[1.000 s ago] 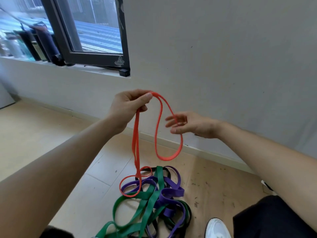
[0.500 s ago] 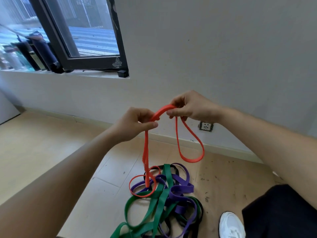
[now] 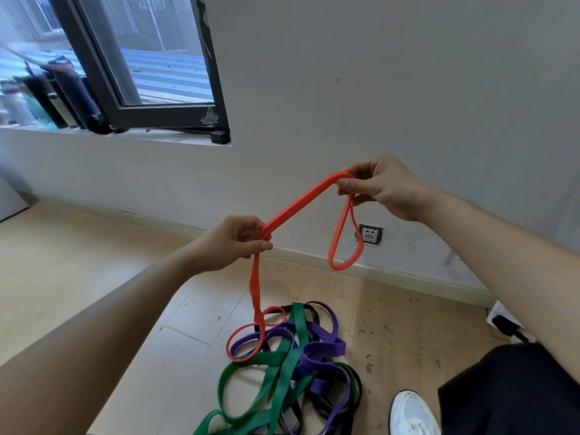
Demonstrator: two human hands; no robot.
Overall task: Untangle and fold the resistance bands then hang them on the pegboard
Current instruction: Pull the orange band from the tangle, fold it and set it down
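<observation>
gripping a thin orange-red rubber resistance band in both hands, up in front of the pale grey wall. in the left hand, lower and nearer the middle of the view, curled fingers and thumb closed over a doubled stretch of that band. in the right hand, higher and further right, thumb and fingertips pinching the band at its fold. between the two grips, two strands side by side in a taut slanted line. below the right hand, a short loop dangling free in front of the wall, just beside a white wall socket. below the left hand, a twisted pair of strands dropping to the pale wooden floor and ending in a round loop resting on a tangled heap. in that heap, a wide green rubber band, a purple rubber band and a narrow black rubber band, wound over and through each other; impossible to tell whether the orange-red loop threads through them or only lies on top. at the lower right, near the heap, a white shoe and a dark trouser leg. at the upper left, a dark-framed window above a pale sill.
</observation>
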